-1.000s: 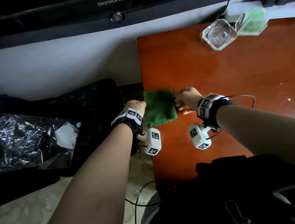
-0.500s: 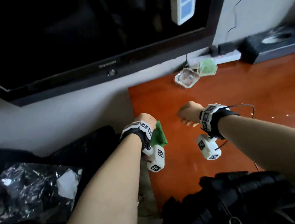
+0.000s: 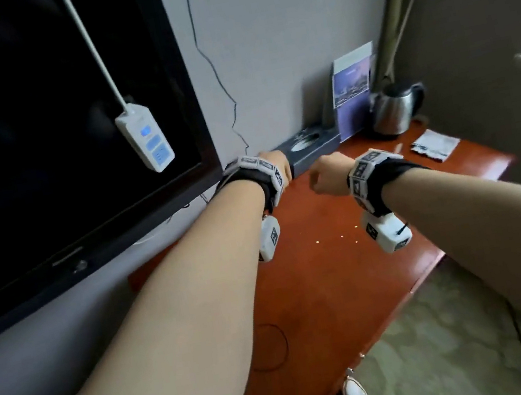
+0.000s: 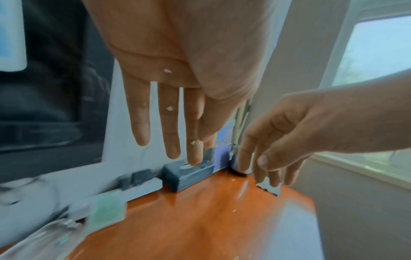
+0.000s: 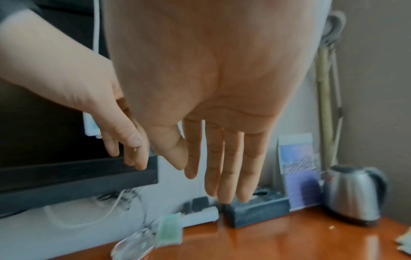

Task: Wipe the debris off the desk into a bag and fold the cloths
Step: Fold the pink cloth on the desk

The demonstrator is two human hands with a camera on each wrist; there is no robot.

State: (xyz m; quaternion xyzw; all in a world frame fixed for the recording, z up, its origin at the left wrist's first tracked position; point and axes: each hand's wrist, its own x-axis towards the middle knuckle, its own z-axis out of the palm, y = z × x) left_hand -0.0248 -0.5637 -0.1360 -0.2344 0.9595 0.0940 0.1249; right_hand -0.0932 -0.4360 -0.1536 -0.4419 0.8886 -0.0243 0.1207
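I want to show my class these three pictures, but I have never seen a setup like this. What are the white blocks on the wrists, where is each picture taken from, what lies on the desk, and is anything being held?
No machine here: a person works with two bare hands. The white blocks are small cameras strapped under each wrist. The big picture comes from a camera on the person's head, looking down along both arms. The other two come from the wrist cameras, looking along the palms to the fingers.

The left hand and right hand both have straight, relaxed fingers and hold nothing; small pale bits stick to the left palm.

On the red-brown desk lie pale crumbs, a dark tissue box, a steel kettle, a flat white packet and a leaflet against the wall. No cloth or bag is visible.
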